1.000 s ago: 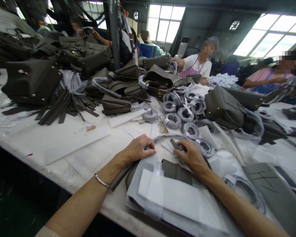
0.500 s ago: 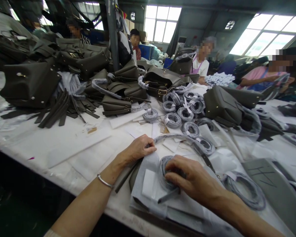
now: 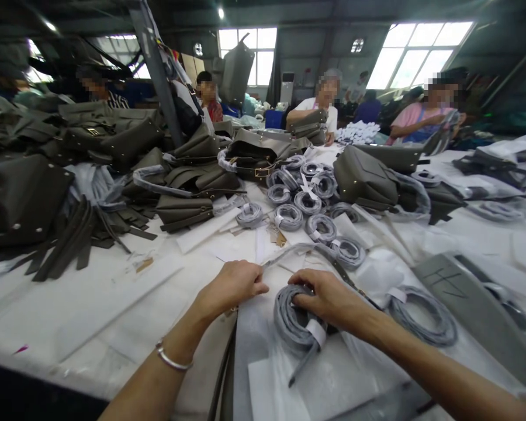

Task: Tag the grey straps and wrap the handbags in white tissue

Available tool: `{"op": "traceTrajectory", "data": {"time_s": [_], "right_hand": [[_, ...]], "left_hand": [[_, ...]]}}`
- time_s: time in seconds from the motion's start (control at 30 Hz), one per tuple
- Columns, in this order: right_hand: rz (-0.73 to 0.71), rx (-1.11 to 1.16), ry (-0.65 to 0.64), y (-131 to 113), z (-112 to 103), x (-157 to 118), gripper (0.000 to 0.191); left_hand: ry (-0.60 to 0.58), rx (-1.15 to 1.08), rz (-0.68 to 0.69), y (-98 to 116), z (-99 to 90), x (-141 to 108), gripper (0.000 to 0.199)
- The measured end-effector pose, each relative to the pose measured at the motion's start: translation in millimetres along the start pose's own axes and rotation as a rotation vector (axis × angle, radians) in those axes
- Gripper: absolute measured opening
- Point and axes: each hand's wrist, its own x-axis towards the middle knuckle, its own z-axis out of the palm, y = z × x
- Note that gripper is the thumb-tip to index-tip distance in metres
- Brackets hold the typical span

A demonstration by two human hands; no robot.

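Observation:
My right hand [image 3: 322,295] grips the upper rim of a coiled strap [image 3: 284,321], which is wrapped in clear film and tied with a white band. The coil's loose end hangs toward me. Beneath it lies a dark handbag [image 3: 228,374], mostly covered by pale wrapping sheet [image 3: 256,333]. My left hand [image 3: 239,282] is closed at the bag's far left edge, its fingertips turned away; what they pinch is hidden. A film-wrapped bag handle [image 3: 304,248] arches just beyond both hands.
Several more coiled straps [image 3: 307,202] lie ahead. Olive handbags [image 3: 366,178] and loose dark strips [image 3: 72,240] crowd the table's far side and left. A marked grey panel [image 3: 469,310] and a larger coil [image 3: 423,316] are at right. Co-workers [image 3: 425,120] work across the table.
My right hand has raised and tilted the coiled strap, so its white band now shows. My left hand stays closed near the bag's edge. The view has swung right; a co-worker handles a bag.

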Motion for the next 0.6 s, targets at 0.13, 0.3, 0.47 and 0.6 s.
{"op": "traceTrajectory", "data": {"time_s": [0.13, 0.3, 0.47, 0.6], "right_hand": [[-0.085, -0.132, 0.064, 9, -9, 18, 0.025], [-0.139, -0.374, 0.054, 9, -12, 52, 0.021], [-0.186, -0.493, 0.030, 10, 2, 81, 0.018], [-0.189, -0.543, 0.092, 11, 11, 89, 0.027]], "left_hand": [[0.156, 0.034, 0.001, 3, 6.2, 20, 0.016], [0.188, -0.034, 0.063, -13, 31.4, 47, 0.021], [0.212, -0.140, 0.095, -26, 37.9, 49, 0.020], [0.242, -0.167, 0.111, -25, 36.5, 42, 0.034]]}}
